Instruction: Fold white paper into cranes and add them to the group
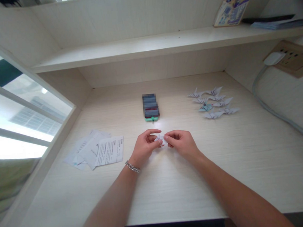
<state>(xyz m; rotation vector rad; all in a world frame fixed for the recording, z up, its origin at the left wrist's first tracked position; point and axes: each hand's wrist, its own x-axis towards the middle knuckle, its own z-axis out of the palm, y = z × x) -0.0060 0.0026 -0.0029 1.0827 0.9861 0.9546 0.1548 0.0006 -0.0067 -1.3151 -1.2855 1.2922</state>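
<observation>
A small folded piece of white paper (158,138) is held between my two hands above the middle of the desk. My left hand (148,141), with a chain bracelet at the wrist, pinches its left side between thumb and fingers. On the other side my right hand (179,141) grips the paper's right edge with thumb and forefinger. The fingers cover much of the paper, so its full folded shape is hidden. Several folded paper cranes (215,103) stand in a cluster to the right, mostly white, one with blue-green print.
A phone (150,105) on a green stand is behind my hands. Overlapping printed paper sheets (110,151) lie to the left. The shelf (136,48) spans the back, holding a small printed packet (231,12). A charger cable (267,107) hangs from the right wall socket (293,58).
</observation>
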